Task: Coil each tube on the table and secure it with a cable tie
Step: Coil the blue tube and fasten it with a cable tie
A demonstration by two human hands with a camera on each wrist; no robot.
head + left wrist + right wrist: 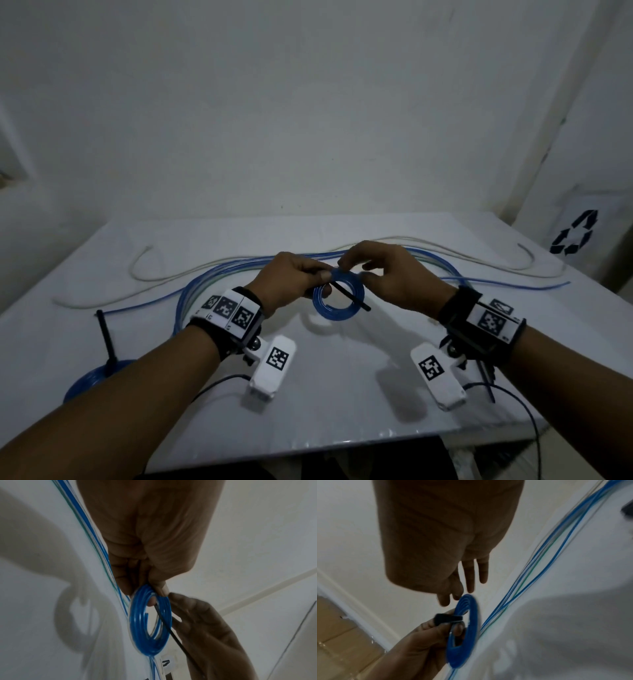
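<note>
I hold a small coil of blue tube (339, 298) (150, 623) (465, 622) just above the white table (342, 394). My left hand (320, 277) (154, 592) (452, 627) grips the coil's left rim together with the head of a black cable tie (349, 296) (171, 630) (447, 618). The tie's strap crosses the coil and sticks out to the lower right. My right hand (354, 270) (452, 597) pinches the coil's top rim with thumb and forefinger, its other fingers straight.
A tied blue coil (99, 373) with an upright black tie lies at the front left. Loose blue tubes (239, 267) and a white tube (154, 274) stretch across the back of the table. Spare ties (488, 380) lie under my right wrist. A recycling sign (575, 236) stands right.
</note>
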